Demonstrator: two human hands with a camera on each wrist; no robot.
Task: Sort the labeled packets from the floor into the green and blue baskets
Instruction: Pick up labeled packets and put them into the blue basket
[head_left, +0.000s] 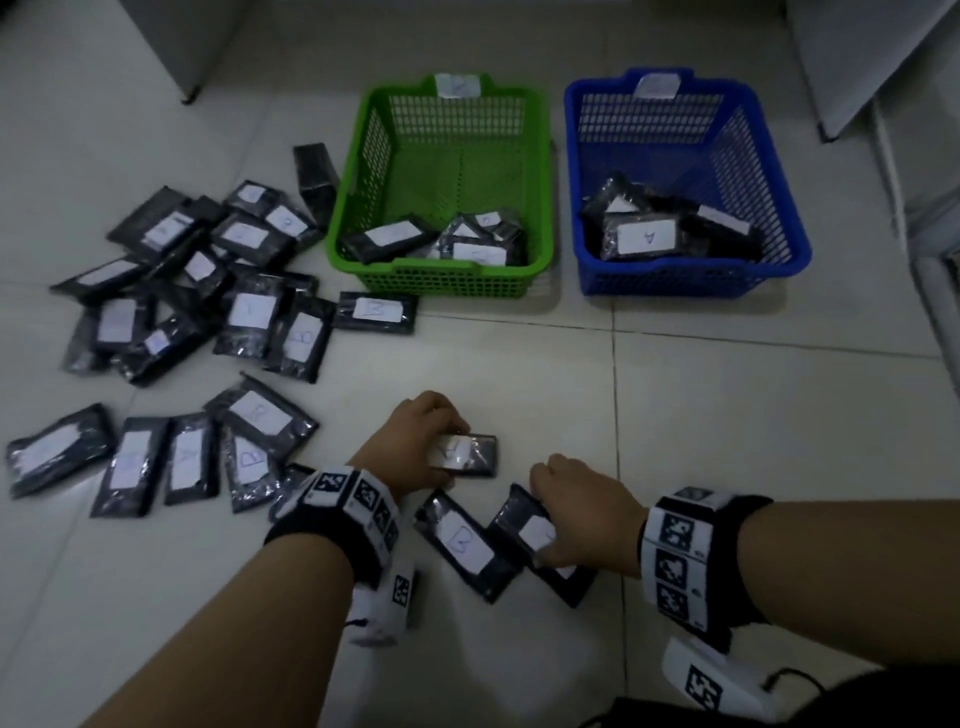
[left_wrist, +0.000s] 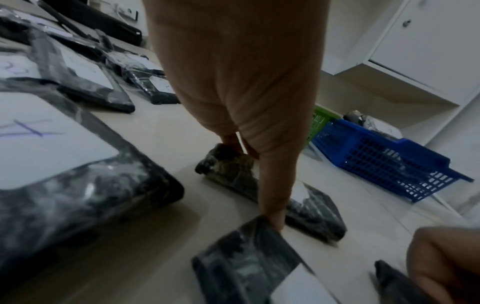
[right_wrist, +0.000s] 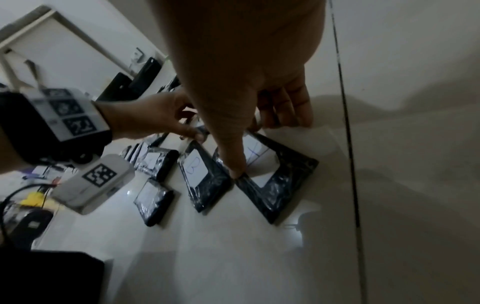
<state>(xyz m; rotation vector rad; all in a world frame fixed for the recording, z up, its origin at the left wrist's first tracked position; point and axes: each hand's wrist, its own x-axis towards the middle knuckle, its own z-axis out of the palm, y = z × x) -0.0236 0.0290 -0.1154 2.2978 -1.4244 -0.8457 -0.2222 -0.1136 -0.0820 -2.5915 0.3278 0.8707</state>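
Note:
Black packets with white lettered labels lie on the tiled floor. My left hand grips one packet by its edges; in the left wrist view the left hand has fingers and thumb at its two ends, and the packet is at floor level. My right hand holds a packet marked A; the right wrist view shows the right hand with thumb and curled fingers on opposite edges of that packet. A packet marked B lies between them. The green basket and blue basket each hold several packets.
A heap of several packets covers the floor to the left, and a row of packets lies nearer me. White cabinets stand at the back left and at the right. Bare tiles stretch before the blue basket.

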